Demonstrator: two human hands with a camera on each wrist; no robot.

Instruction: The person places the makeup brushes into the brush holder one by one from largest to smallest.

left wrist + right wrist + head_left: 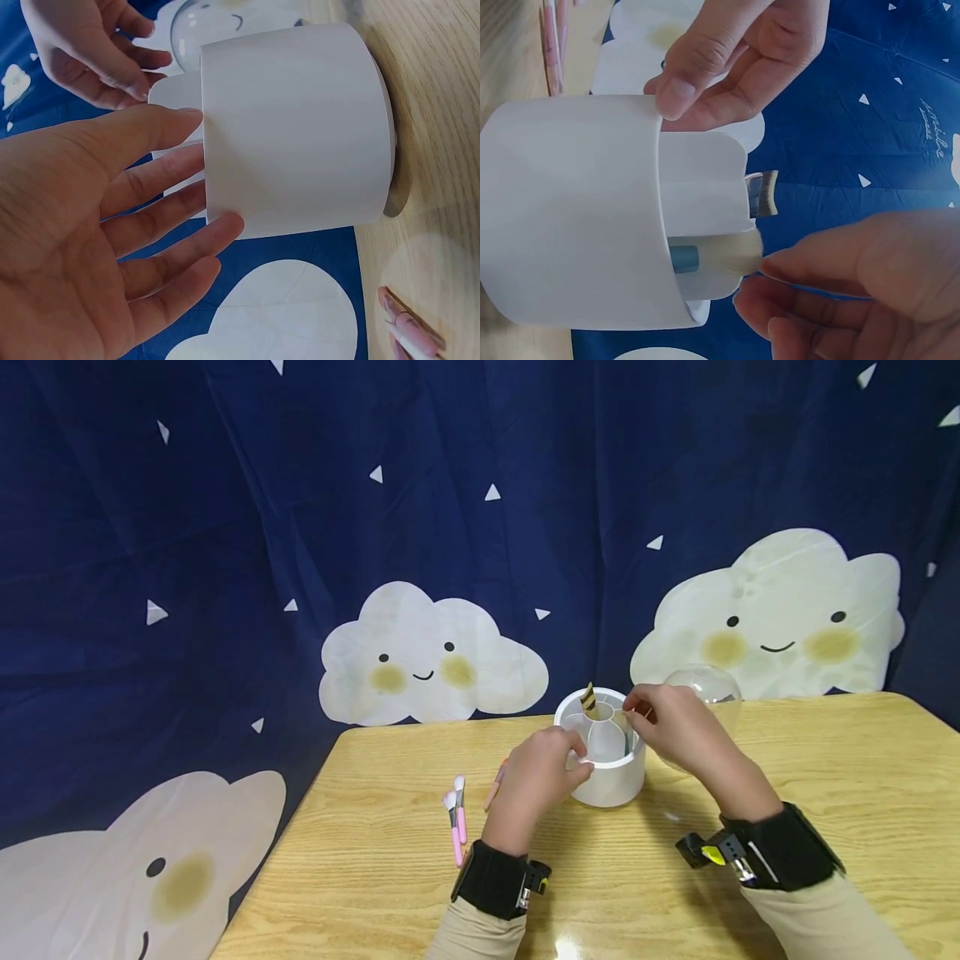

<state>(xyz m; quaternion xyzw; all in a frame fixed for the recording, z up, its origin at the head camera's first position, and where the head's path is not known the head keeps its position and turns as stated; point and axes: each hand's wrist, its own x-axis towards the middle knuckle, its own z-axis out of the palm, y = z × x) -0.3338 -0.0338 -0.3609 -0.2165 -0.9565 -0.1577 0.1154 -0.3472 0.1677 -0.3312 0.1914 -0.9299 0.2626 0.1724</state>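
A round white brush holder [607, 785] with a petal-shaped divided insert stands on the table. My left hand [542, 772] grips its near left rim, some fingertips reaching behind the rim in the left wrist view. My right hand [678, 727] is over the right side, thumb and forefinger pinching at the bristle ends of a makeup brush [735, 253]. This brush has pale bristles and a teal ferrule, and stands between the insert and the outer wall. Another brush [588, 700], with dark and gold stripes, sticks up from the insert. Its handle is hidden.
Pink-handled makeup brushes [457, 835] lie on the wooden table [360, 877] to the left, and another brush [495, 783] is partly behind my left hand. A clear dome lid [705, 681] stands behind my right hand. A blue cloud-print curtain [450, 543] hangs behind.
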